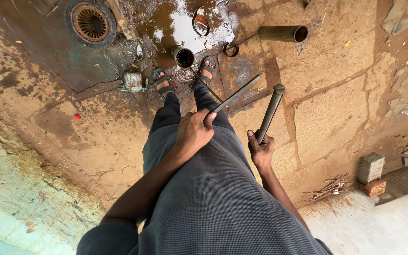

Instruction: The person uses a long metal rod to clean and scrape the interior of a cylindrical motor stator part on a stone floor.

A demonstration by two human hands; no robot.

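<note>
The left hand (193,132) is clenched round a thin flat grey metal bar (237,93) that angles down toward the wet stone floor (336,118); the right hand (260,151) grips the lower end of a thick dark steel rod with a knobbed top (270,111), held nearly upright; a short ribbed metal cylinder (182,56) stands between the sandalled feet; firm, separate grips would keep both tools from clashing.

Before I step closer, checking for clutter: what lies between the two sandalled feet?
Head view: a short ribbed metal cylinder stands just ahead of the feet, on wet ground.
</note>
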